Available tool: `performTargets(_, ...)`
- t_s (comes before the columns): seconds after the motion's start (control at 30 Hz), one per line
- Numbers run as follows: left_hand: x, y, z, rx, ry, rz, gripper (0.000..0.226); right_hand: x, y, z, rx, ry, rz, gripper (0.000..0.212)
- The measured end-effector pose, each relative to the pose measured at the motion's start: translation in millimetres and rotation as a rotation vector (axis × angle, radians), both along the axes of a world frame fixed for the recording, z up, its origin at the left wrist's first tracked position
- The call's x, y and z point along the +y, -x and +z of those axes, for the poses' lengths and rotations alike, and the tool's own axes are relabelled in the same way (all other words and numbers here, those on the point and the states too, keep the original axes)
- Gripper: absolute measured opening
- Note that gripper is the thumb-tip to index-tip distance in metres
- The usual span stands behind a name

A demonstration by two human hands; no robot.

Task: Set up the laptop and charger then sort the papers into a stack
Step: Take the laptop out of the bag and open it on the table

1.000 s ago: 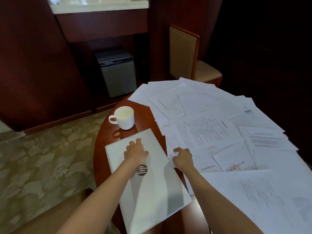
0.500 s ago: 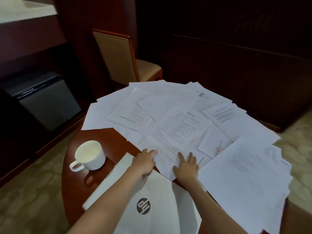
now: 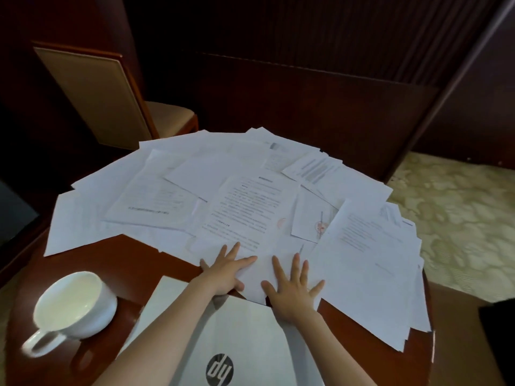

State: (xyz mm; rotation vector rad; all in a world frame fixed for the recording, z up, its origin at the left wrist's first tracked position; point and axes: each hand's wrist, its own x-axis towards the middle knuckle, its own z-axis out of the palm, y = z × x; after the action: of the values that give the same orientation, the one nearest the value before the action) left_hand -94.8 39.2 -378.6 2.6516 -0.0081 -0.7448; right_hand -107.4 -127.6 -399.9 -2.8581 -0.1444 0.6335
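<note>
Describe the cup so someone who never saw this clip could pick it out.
Start at the round wooden table, mostly covered in loose papers. On its bare near-left part, left of the closed HP laptop, stands a white mug, handle toward the camera. It is the only rounded, upright thing among flat sheets.

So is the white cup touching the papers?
Apart. The head view shows a strip of bare table between the white cup and the nearest edge of the papers.
</note>
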Motion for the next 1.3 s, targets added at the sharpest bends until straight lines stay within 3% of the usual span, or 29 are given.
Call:
performTargets(0.43,6,-14,-10,-0.036,-0.001,-0.08,0.071,-5,-12,-10,-0.102,-0.068,-0.023,0.063)
performTargets(0.57,12,-9,-9,-0.148,-0.057,-0.136,0.072,-5,1,-3,-0.313,-0.228,-0.101,0.058)
performTargets(0.7,25,23,-14,-0.266,-0.017,-0.033,0.064,-10,47,-2,-0.487,-0.266,-0.184,0.053)
performTargets(0.9,55,75,-9,-0.341,-0.151,0.169,0.059,-26,99,0,-0.426,-0.273,-0.334,0.055)
performTargets(1.13,85,113,-16,-0.306,-0.052,0.317,0.073,-25,122,0,-0.375,-0.335,-0.507,0.052)
performTargets(1.3,93,122,-19,-0.398,-0.11,0.374,0.065,-13,122,-2,-0.407,-0.306,-0.622,0.044)
